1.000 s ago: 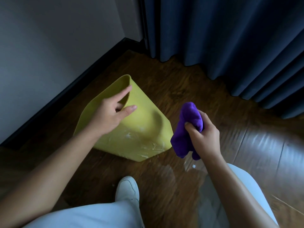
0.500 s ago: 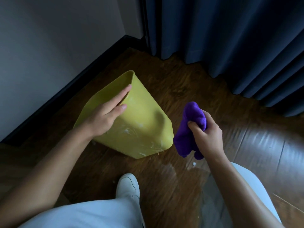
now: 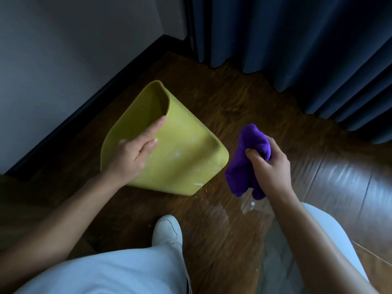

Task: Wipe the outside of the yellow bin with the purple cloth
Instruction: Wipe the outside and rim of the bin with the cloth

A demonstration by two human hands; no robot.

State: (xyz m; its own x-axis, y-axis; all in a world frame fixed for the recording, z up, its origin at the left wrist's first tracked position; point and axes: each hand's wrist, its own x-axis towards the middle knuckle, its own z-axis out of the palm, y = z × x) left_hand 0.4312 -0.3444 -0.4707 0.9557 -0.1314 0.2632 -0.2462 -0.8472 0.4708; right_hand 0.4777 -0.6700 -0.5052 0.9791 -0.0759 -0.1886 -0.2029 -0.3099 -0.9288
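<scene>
Head view: tipped yellow bin, interior unclear.

- yellow bin: plastic, rounded corners, tipped on its side on the wooden floor, open mouth facing the wall, base corner nearest the cloth; white smears on the upturned outer wall.
- purple cloth: fluffy, bunched, hanging just beside the bin's base, off the floor.

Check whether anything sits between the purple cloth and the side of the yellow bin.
Nothing visible does. The purple cloth, bunched in the right hand, hangs just right of the tipped yellow bin, with only bare floor showing between them. The left hand rests farther left on the bin.
</scene>
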